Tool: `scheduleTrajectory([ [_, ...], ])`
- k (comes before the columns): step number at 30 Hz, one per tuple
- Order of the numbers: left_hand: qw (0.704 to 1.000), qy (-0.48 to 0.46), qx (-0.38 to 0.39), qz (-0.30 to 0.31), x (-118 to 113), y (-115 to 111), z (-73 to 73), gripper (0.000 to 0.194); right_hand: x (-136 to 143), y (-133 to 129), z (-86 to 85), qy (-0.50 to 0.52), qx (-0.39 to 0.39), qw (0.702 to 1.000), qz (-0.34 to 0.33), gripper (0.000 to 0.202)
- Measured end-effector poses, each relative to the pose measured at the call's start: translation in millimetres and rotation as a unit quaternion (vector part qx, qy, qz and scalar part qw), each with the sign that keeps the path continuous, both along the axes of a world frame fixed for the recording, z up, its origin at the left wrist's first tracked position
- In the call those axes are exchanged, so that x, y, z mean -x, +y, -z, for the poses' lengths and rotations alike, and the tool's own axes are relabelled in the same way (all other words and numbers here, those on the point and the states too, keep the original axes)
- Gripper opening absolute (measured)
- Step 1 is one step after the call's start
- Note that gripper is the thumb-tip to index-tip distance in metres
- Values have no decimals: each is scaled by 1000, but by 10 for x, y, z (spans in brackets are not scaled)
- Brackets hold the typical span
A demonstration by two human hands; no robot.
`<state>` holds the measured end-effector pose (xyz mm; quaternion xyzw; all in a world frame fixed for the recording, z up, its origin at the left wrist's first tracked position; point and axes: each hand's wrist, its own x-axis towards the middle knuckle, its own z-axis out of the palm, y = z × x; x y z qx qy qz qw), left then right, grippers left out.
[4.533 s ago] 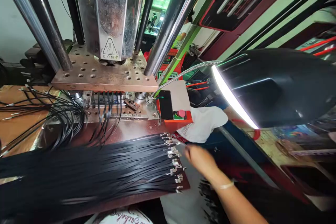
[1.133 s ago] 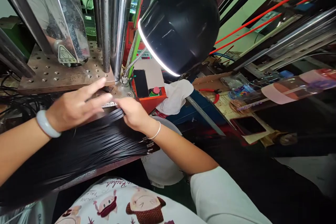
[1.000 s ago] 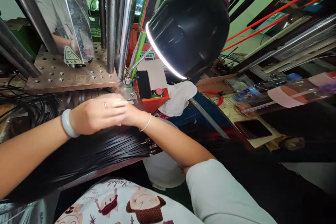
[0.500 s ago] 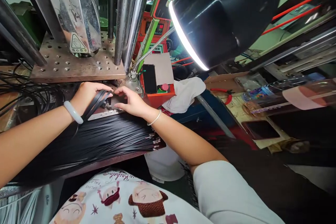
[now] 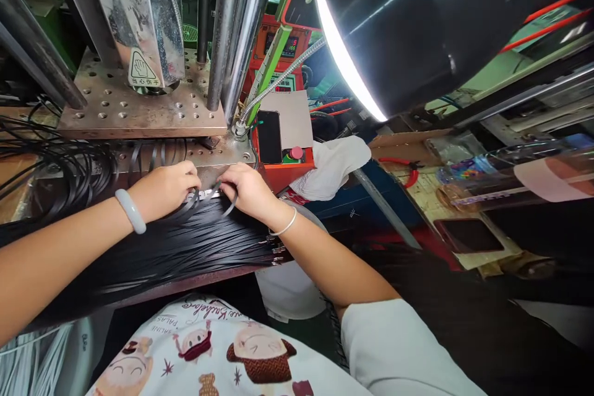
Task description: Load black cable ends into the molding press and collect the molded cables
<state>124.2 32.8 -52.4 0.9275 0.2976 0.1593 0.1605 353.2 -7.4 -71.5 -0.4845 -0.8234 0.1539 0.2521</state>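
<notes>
My left hand [image 5: 169, 190] is closed around black flat cables, its wrist wearing a pale bangle. Beside it on the right, my right hand [image 5: 250, 193] pinches a loose black cable [image 5: 231, 207] between thumb and fingers; the cable is blurred near the fingertips. Both hands are over the front edge of the machine's lower plate [image 5: 218, 158]. Below them a thick layer of black cables [image 5: 185, 253] lies side by side, with small metal ends [image 5: 277, 252] at its right. The pale slotted strip under my fingers is partly hidden.
Above my hands hangs the press's drilled upper plate [image 5: 139, 120] between steel columns, with a hand-warning label [image 5: 143, 68]. A black lamp [image 5: 417, 31] shines at upper right. A red control box with a pink button [image 5: 296, 153], a phone [image 5: 270, 136] and a white cloth [image 5: 334, 164] stand to the right.
My left hand has come down and turned palm-down with the raised bundle of cables. My right hand, open before, has closed on a cable. The view has shifted slightly.
</notes>
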Motion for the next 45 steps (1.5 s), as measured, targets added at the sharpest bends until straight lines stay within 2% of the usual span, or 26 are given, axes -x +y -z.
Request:
scheduleTrajectory([
  [3,999,-43,-2,-6,-19,-171,-92,33,4,-53,51,83,-27,996,-36,14],
  [6,995,-87,-10,-40,-19,-263,-71,30,48,-60,157,118,-40,990,-70,15],
  [12,988,-91,-116,-38,-12,-281,82,34,81,-47,239,91,-51,992,-70,20],
  [18,989,-88,-103,-52,-10,-278,91,32,116,-85,230,-7,-79,993,-82,29],
  [21,987,-84,-122,-57,-24,-279,110,32,102,-113,240,18,-89,992,-83,29],
  [24,981,-82,-173,-24,-41,-314,95,33,48,-139,239,132,-98,986,-23,22],
  [26,977,-70,-200,9,-52,-347,68,35,11,-153,235,209,-89,973,43,18],
  [28,976,-50,-210,28,-62,-371,45,38,-12,-164,231,276,-66,956,78,14],
  [31,979,-22,-203,11,-68,-375,52,38,-26,-182,219,308,-40,948,66,13],
  [35,987,4,-158,-11,-21,-347,115,36,-28,-205,198,224,-62,972,29,17],
  [39,989,-29,-130,-57,88,-318,124,37,-18,-204,206,174,-74,982,10,22],
  [42,986,-62,-121,-94,150,-305,62,36,-8,-195,220,160,-86,983,11,24],
  [45,983,-131,-79,-104,169,-318,-10,26,-4,-188,228,155,-108,982,9,25],
])
